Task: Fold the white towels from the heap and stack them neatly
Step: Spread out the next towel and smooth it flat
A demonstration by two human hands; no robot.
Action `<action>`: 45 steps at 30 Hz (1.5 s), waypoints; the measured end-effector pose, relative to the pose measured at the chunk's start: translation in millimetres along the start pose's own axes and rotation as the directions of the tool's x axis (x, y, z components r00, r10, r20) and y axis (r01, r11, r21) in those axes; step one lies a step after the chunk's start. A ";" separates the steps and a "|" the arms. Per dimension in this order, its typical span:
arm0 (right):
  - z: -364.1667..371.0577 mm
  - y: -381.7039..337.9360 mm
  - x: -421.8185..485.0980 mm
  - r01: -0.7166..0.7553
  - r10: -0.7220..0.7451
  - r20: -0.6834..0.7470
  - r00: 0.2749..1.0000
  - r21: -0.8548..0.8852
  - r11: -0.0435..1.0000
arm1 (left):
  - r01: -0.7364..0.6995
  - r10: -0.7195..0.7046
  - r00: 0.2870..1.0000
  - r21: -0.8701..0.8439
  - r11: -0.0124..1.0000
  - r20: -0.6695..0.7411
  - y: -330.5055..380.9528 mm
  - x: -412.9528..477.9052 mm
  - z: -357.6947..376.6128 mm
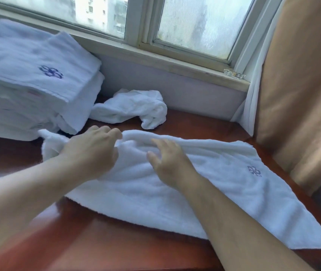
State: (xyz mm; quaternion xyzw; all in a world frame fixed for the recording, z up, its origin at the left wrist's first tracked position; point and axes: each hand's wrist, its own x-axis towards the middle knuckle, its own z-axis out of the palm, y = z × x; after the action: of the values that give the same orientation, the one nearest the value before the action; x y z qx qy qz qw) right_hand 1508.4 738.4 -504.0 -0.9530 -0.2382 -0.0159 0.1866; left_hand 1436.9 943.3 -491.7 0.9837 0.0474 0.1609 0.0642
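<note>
Towel (204,188) spread across desk (116,241) centre; left hand (93,151) grips its far edge, right hand (168,165) rests on it, fingers spread.

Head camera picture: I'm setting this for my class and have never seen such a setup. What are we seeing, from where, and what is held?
No machine here: a person's two bare hands, filmed by one head-worn camera looking down. On the wooden table lies a spread white towel. The left hand curls its fingers round its bunched far edge; the right hand is open over it. A stack of folded towels stands left, a crumpled towel behind.
</note>
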 end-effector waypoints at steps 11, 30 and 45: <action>30.4 -10.5 -14.1 0.007 -0.025 -0.204 0.979 -0.086 0.996 | 0.019 -0.026 0.970 0.033 0.999 0.241 -45.5 -9.0 -22.1; 21.4 13.6 -16.8 0.001 0.041 0.229 0.973 -0.178 0.984 | -0.139 0.142 0.984 -0.037 0.990 0.105 -35.1 72.1 -27.1; 7.6 14.6 -37.3 -0.201 0.275 0.242 0.931 -0.292 0.935 | 0.120 -0.121 0.985 0.018 0.993 0.119 -4.7 -33.5 35.8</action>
State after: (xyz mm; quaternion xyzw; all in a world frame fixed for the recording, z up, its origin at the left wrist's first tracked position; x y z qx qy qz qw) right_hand 1481.7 712.6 -520.6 -0.9838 -0.1396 0.1099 0.0240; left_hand 1416.6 940.2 -536.4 0.9873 0.1037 0.0969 0.0715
